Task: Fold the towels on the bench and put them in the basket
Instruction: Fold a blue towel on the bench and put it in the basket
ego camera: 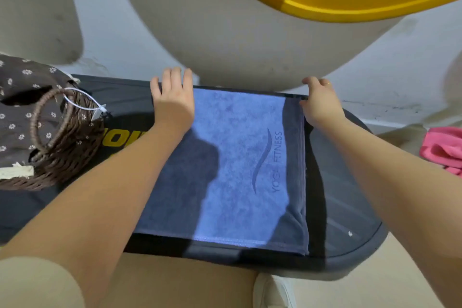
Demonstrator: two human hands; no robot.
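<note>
The blue towel [232, 170] lies flat on the dark counter [350, 220], already doubled, with layered edges showing along its right side. Its long axis runs away from the person, from the near rim of the counter to the far rim, and the printed lettering reads along that same line.

Both hands are at the far end of the towel. The left hand [172, 100] lies flat on the far left corner, fingers straight and pressing the cloth down. The right hand [320, 102] sits at the far right corner with its fingers curled over the towel's edge, apparently pinching it, though the fingertips are partly hidden. So the towel stretches from the hands back toward the person's body, and each hand has its own corner.

The likely next fold brings the far end toward the near edge, halving the long axis.

The basket [62, 142] stands on the counter to the left, closer to the left hand. A pink cloth [442, 150] lies off to the right, beyond the counter.
</note>
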